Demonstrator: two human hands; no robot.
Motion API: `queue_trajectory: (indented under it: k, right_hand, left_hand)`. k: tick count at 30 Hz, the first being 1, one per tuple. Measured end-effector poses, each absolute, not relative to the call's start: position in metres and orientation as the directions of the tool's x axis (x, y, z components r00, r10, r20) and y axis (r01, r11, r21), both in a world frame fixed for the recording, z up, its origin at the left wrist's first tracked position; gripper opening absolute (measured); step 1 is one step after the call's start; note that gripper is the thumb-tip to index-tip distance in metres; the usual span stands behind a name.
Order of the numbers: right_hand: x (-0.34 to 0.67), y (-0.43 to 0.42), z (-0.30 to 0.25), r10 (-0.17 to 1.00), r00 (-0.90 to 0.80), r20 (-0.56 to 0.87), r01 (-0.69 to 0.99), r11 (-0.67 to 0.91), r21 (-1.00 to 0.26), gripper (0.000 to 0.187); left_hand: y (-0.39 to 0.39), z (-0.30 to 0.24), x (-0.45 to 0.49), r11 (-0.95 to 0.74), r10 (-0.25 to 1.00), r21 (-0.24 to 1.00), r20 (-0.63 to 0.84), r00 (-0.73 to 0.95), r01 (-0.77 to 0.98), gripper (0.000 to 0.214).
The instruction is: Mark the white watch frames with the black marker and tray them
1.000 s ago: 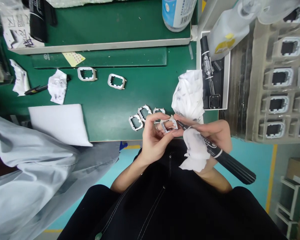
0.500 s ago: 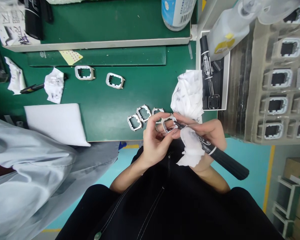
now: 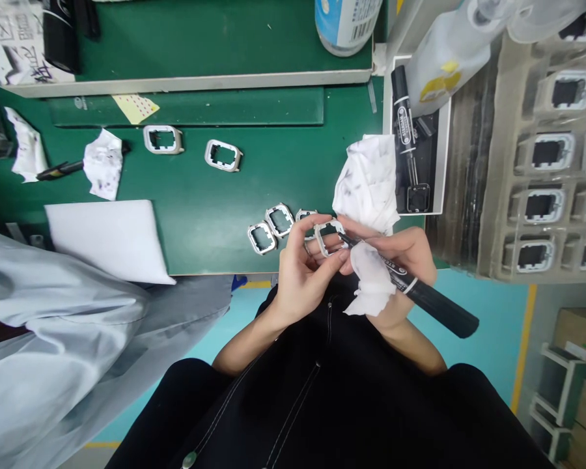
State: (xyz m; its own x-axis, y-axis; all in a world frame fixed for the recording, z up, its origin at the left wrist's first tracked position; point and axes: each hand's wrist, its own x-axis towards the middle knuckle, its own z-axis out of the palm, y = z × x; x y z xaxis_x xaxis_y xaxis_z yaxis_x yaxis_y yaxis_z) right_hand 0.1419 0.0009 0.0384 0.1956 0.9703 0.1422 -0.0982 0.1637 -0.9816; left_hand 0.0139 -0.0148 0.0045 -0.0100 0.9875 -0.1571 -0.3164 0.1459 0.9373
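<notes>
My left hand (image 3: 303, 273) is closed on a small, light watch case frame (image 3: 321, 243), pinching its rim between thumb and fingers. In my right hand (image 3: 407, 257) is a black marker pen (image 3: 432, 299) with white tissue (image 3: 372, 277) wrapped round it. The pen's tip meets the right side of the frame, though whether it touches I cannot tell. Just left of my hands, two more watch case frames (image 3: 262, 238) lie on the green table (image 3: 205, 251), and a third (image 3: 305, 214) is partly hidden behind my left fingers.
Crumpled tissue (image 3: 366, 185) lies beside a white box (image 3: 442, 156) holding a marker. Clear trays (image 3: 493, 215) of frames stand at right, near a plastic bottle (image 3: 430, 71). Two frames (image 3: 223, 156) and a white foam sheet (image 3: 107, 238) lie leftward. A person's grey sleeve (image 3: 68, 312) is at left.
The marker's rear end has swung slightly up and left, and my right hand has shifted a little left. The left hand keeps its hold on the frame.
</notes>
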Motion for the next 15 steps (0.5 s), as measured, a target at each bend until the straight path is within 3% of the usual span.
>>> queue_trajectory:
  k: [7, 15]
  right_hand:
    - [0.1418, 0.0016, 0.0398, 0.968, 0.203, 0.147, -0.022, 0.155, -0.988, 0.018]
    - [0.1427, 0.0057, 0.0359, 0.954, 0.225, 0.200, -0.046, 0.216, -0.975, 0.015]
  left_hand:
    - [-0.0146, 0.0047, 0.0119, 0.179, 0.983, 0.915, -0.185, 0.017, -0.362, 0.059]
    - [-0.0130, 0.0068, 0.0172, 0.119, 0.992, 0.926, -0.128, 0.000, -0.359, 0.047]
